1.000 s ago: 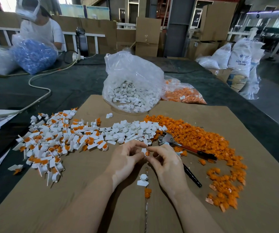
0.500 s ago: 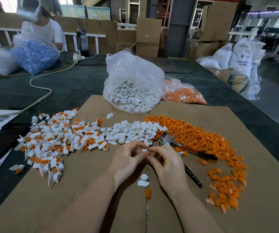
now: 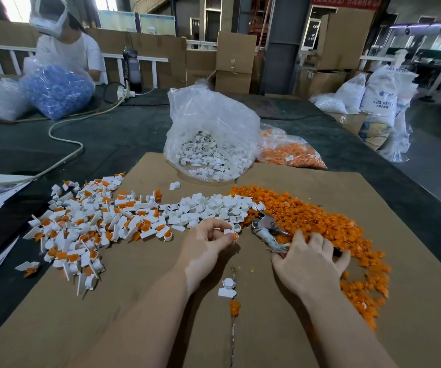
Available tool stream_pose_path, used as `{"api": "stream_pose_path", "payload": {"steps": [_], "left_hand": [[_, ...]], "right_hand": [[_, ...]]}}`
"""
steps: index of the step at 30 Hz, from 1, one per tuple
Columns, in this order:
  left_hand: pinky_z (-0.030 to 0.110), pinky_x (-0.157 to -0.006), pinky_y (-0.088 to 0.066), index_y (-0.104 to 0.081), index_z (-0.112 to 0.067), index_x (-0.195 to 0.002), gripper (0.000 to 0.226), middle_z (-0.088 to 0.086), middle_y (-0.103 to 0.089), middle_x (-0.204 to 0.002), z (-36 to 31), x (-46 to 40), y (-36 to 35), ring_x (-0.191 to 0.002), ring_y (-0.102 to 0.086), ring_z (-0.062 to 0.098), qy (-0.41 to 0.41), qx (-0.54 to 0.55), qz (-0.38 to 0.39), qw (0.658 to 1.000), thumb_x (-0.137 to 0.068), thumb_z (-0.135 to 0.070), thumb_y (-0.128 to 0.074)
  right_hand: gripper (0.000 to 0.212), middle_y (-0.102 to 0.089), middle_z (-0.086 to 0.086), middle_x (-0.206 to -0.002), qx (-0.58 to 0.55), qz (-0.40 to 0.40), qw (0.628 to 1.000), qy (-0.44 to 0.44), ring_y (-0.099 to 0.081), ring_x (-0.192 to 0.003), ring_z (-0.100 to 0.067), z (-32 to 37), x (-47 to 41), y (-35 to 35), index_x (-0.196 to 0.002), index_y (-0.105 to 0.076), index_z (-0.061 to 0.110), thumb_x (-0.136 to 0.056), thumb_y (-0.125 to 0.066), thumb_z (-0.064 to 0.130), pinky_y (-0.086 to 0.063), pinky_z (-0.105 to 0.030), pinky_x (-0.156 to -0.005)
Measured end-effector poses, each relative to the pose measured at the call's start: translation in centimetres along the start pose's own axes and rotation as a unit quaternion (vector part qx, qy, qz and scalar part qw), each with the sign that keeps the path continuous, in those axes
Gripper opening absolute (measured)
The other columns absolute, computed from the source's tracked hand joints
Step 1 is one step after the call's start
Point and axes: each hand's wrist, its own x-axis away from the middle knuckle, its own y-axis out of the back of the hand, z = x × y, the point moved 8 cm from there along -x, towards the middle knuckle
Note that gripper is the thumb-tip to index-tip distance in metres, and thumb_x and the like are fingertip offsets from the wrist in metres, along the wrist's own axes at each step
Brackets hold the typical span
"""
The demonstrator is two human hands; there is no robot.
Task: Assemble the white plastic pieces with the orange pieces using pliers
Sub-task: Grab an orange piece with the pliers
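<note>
My left hand pinches a small white piece with an orange piece set in it above the cardboard sheet. My right hand lies over the handles of the pliers, fingers curling round them; the metal jaws stick out to the left. A heap of loose white pieces lies just beyond my hands. Loose orange pieces spread to the right. Joined white-and-orange pieces are piled at the left.
A single white piece and an orange piece lie between my forearms. Bags of white pieces and orange pieces stand behind. Another person sits at the far left with a bag of blue parts. A cable crosses the table.
My right hand has left the piece and moved right onto the pliers' handles. My left hand now holds the white-and-orange piece alone.
</note>
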Motion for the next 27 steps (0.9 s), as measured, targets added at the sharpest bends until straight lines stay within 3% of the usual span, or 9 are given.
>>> {"api": "stream_pose_path", "payload": {"steps": [3,6,9,11,14,18,21,24,27], "left_hand": [[0.016,-0.067,-0.041,-0.063,-0.018,-0.092,0.008,0.011,-0.063,-0.075,0.1,-0.1,0.2,-0.068,-0.058,0.01,0.014,0.014,-0.018,1.0,-0.085,-0.014,-0.066],[0.023,-0.068,-0.041,-0.063,-0.018,-0.097,0.012,0.008,-0.069,-0.079,0.3,-0.2,0.4,-0.072,-0.062,0.011,0.032,0.029,-0.032,0.999,-0.085,-0.017,-0.066],[0.025,-0.071,-0.046,-0.063,-0.016,-0.099,0.014,0.009,-0.07,-0.08,0.4,-0.3,0.5,-0.072,-0.064,0.012,0.049,0.057,-0.041,0.996,-0.085,-0.016,-0.066],[0.021,-0.061,-0.049,-0.063,-0.011,-0.098,0.014,0.008,-0.068,-0.074,0.5,-0.4,0.5,-0.061,-0.065,0.01,0.064,0.103,-0.042,0.992,-0.084,-0.011,-0.066],[0.017,-0.045,-0.048,-0.06,-0.006,-0.096,0.012,0.011,-0.064,-0.071,0.5,-0.4,0.4,-0.049,-0.062,0.009,0.09,0.204,-0.05,0.974,-0.086,-0.001,-0.062],[0.021,-0.049,-0.051,-0.059,-0.007,-0.095,0.011,0.011,-0.065,-0.072,0.6,-0.4,0.6,-0.054,-0.062,0.013,0.101,0.227,-0.053,0.967,-0.086,-0.001,-0.061],[0.019,-0.046,-0.048,-0.059,-0.006,-0.095,0.011,0.011,-0.063,-0.071,0.8,-0.5,1.0,-0.051,-0.06,0.009,0.102,0.212,-0.076,0.969,-0.087,0.001,-0.06],[0.022,-0.049,-0.05,-0.059,-0.008,-0.092,0.009,0.01,-0.063,-0.071,0.9,-0.5,1.2,-0.05,-0.059,0.01,0.109,0.218,-0.092,0.965,-0.088,0.0,-0.059],[0.017,-0.041,-0.047,-0.058,-0.008,-0.089,0.01,0.006,-0.061,-0.065,0.8,-0.4,1.4,-0.043,-0.057,0.004,0.112,0.23,-0.103,0.961,-0.088,0.001,-0.057]], "right_hand": [[0.051,-0.042,-0.006,-0.134,0.046,-0.025,0.998,0.022,-0.035,-0.126,-0.025,0.2,0.2,0.2,-0.129,-0.043,0.023,-0.09,-0.04,0.055,-0.011,-0.056,-0.11],[0.043,-0.048,-0.005,-0.126,0.068,-0.051,0.996,0.041,-0.042,-0.119,-0.024,0.5,0.5,0.6,-0.12,-0.046,0.019,-0.093,-0.035,0.051,-0.02,-0.047,-0.109],[0.034,-0.054,-0.004,-0.115,0.029,-0.039,0.996,0.069,-0.051,-0.106,-0.021,1.0,0.5,1.1,-0.108,-0.042,0.017,-0.096,-0.031,0.047,-0.04,-0.031,-0.089],[0.032,-0.056,-0.004,-0.107,-0.03,-0.03,0.995,0.093,-0.054,-0.1,-0.023,1.7,0.6,1.9,-0.101,-0.042,0.015,-0.097,-0.031,0.045,-0.042,-0.03,-0.079],[0.031,-0.052,-0.001,-0.087,-0.168,0.066,0.975,0.133,-0.051,-0.082,-0.022,3.3,0.9,2.4,-0.09,-0.044,0.016,-0.098,-0.031,0.043,-0.036,-0.033,-0.065],[0.04,-0.044,-0.002,-0.071,-0.252,0.192,0.931,0.181,-0.042,-0.061,-0.017,5.2,1.9,2.5,-0.087,-0.055,0.006,-0.1,-0.033,0.038,-0.026,-0.03,-0.053],[0.037,-0.04,-0.007,-0.068,-0.284,0.246,0.908,0.186,-0.035,-0.06,-0.02,5.7,2.6,2.3,-0.074,-0.046,0.01,-0.1,-0.034,0.034,-0.024,-0.03,-0.057],[0.035,-0.047,-0.008,-0.072,-0.311,0.282,0.892,0.167,-0.041,-0.064,-0.019,5.8,3.0,2.2,-0.075,-0.047,0.013,-0.099,-0.033,0.036,-0.027,-0.031,-0.062],[0.034,-0.053,-0.007,-0.074,-0.338,0.311,0.876,0.146,-0.048,-0.067,-0.018,6.0,3.3,1.9,-0.081,-0.052,0.015,-0.098,-0.033,0.036,-0.031,-0.03,-0.063]]}}
